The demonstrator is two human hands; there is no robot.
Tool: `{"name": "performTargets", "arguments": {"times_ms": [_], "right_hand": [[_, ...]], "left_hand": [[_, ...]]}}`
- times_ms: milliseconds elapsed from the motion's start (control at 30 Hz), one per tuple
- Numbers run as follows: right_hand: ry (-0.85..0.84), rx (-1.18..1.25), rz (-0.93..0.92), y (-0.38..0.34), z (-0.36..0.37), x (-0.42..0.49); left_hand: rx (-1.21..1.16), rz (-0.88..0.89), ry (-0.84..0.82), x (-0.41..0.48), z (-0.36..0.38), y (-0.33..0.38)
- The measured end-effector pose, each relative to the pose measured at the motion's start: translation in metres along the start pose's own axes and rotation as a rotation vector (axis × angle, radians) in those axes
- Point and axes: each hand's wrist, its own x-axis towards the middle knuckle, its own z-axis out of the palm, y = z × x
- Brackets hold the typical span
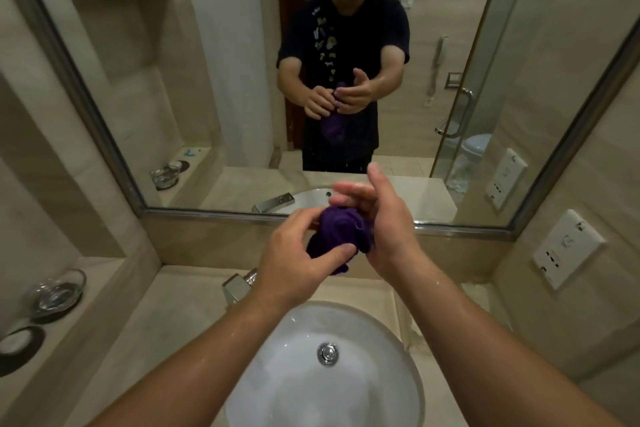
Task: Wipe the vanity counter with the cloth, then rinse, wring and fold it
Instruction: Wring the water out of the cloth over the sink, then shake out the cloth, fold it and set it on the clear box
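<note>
I see the beige stone vanity counter [180,305] across the lower frame, with a white basin [363,392] sunk at its centre and a chrome tap [235,288] behind. At lower left, a raised ledge [104,274] carries a glass dish [57,293] and a dark coaster [20,347].

L hand [291,263] curled w/ thumb pinching cloth [339,229]; R hand [384,215] flat-fingered against it, both forearms outstretched.
</note>
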Motion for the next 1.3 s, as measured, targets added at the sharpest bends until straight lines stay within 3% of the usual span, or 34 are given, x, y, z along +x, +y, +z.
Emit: {"name": "performTargets", "arguments": {"times_ms": [167,333,433,533,633,867,1000,1167,1300], "right_hand": [[-0.099,-0.047,-0.060,-0.049,-0.001,-0.007],[-0.169,-0.276,-0.238,-0.099,0.009,-0.007],[-0.250,-0.251,-0.306,-0.128,0.029,-0.012],[-0.314,-0.177,-0.390,-0.162,0.053,-0.015],[-0.338,-0.095,-0.432,-0.197,0.071,-0.013],[-0.360,-0.184,-0.488,-0.216,0.082,0.000],[-0.469,-0.396,-0.498,-0.215,0.070,0.007],[-0.445,-0.586,-0.286,-0.161,0.058,0.014],[-0.338,-0.844,-0.582,-0.140,0.058,0.020]], "left_hand": [[-0.296,0.029,-0.004,0.009,-0.013,0.030],[-0.576,-0.101,-0.008,0.026,-0.042,0.044],[-0.523,-0.066,-0.060,0.032,-0.045,0.064],[-0.437,-0.061,0.044,0.043,-0.048,0.077],[-0.476,-0.092,0.006,0.047,-0.057,0.087],[-0.566,-0.063,0.126,0.056,-0.067,0.125],[-0.597,-0.048,0.169,0.069,-0.078,0.146],[-0.305,-0.090,0.224,0.102,-0.112,0.163],[0.134,-0.232,0.066,0.111,-0.138,0.181]]}}
